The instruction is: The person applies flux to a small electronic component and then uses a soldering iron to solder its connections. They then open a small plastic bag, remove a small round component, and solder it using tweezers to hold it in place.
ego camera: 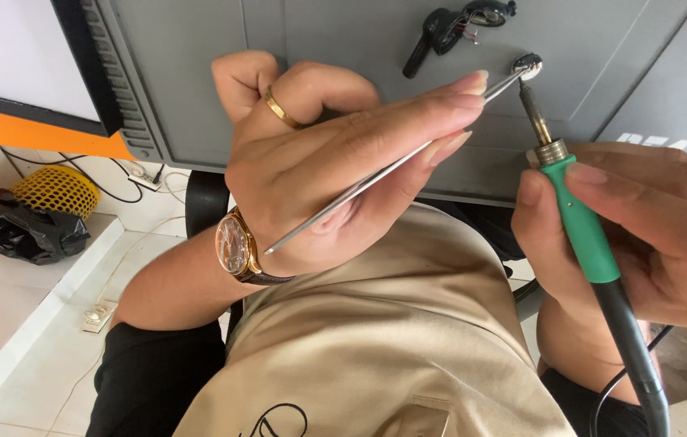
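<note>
Fingers of the left hand (pixel 335 154) pinch slim silver metal tweezers (pixel 384 174), whose tips clamp a small round silvery component (pixel 529 66) over the grey work mat (pixel 311 32). Just below that component, the right hand (pixel 643 235) grips a green-handled soldering iron (pixel 582 226), its dark tip touching the part. Above-left of the component lies a black earpiece-like part with thin wires (pixel 449 28).

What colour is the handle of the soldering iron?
Green, on the soldering iron in the right hand, with a black lower part; seen in the head view.
</note>
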